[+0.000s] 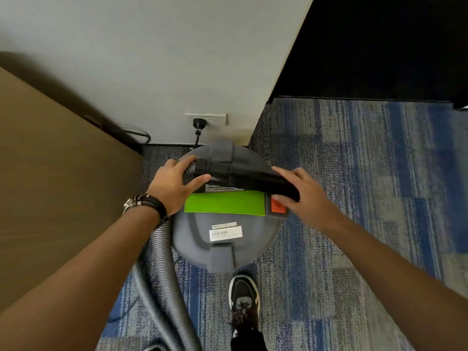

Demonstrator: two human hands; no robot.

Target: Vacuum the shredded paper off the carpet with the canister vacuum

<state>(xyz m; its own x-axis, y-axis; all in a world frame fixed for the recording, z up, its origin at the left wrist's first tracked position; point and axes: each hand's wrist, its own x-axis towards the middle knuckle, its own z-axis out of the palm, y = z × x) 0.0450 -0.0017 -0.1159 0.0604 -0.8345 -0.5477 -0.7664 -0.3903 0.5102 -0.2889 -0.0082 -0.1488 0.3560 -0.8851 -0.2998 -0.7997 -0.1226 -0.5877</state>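
Canister vacuum sits on the blue-and-grey carpet, centre of view, just in front of the white wall and right beside a brown panel on the left. Round grey lid w/ a green panel across the middle, an orange button at the panel's right end, and a white barcode label nearer the person.

A black wand lies across the lid, left to right, on the far side of the green panel. Left hand grips its left end at the cuff where the ribbed grey hose joins — fingers curled over the far side, thumb on the near side. Right hand holds the wand's right end, fingers wrapped over the top and thumb tucked under, just above the orange button. Both grips closed round the wand; neither hand spread.

Hose runs from the cuff under the left wrist, down the left of the canister and off the near edge. Dark bands on the left wrist.

Black plug sits in the wall outlet behind the vacuum — its cord drops toward the canister. One black-and-white shoe stands on the carpet just near of the canister.
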